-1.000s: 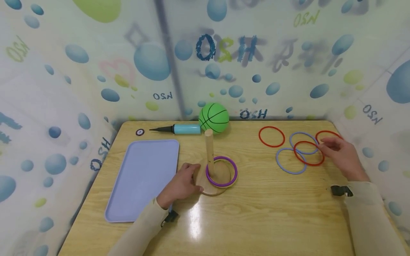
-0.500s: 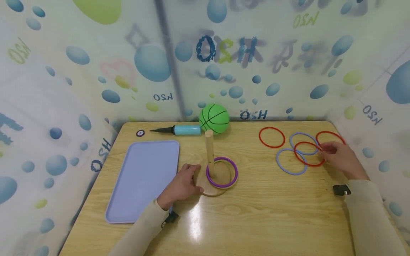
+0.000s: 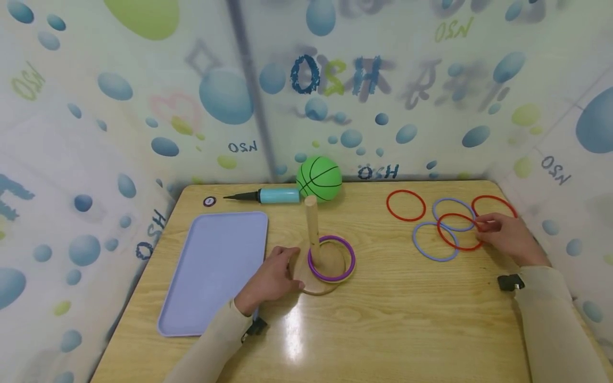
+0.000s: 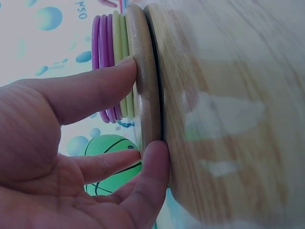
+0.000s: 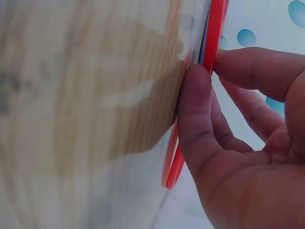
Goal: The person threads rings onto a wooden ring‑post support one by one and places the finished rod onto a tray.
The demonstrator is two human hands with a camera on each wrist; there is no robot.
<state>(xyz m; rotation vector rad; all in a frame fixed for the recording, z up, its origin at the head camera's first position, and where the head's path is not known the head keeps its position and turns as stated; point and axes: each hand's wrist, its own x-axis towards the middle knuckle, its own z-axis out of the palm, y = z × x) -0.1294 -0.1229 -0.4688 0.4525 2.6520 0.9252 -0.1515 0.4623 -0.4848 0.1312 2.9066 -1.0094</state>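
Observation:
My left hand [image 3: 272, 275] holds the round wooden base of a ring-toss stand [image 3: 312, 229] by its left edge. Around the peg lie purple rings [image 3: 354, 259], stacked over yellow-green rings [image 4: 124, 47] in the left wrist view. On the right, my right hand [image 3: 510, 239] pinches a red ring [image 5: 217, 33] between thumb and fingers. That ring's near side overlaps two blue rings, the nearer blue ring [image 3: 415, 244] and the farther blue ring [image 3: 445, 199]. Another red ring [image 3: 493, 197] lies just beyond the hand, and one more red ring [image 3: 406, 220] lies farther left.
A pale lilac tray [image 3: 217, 266] lies left of the stand. Along the back are a green ball [image 3: 320, 178], a blue hand pump [image 3: 280, 196] and a small dark round disc [image 3: 209, 201]. Patterned walls [image 3: 412, 106] border the wooden table.
The right hand has moved slightly down onto the front red ring and now pinches it; the ring has shifted a little left. The left hand stays on the base.

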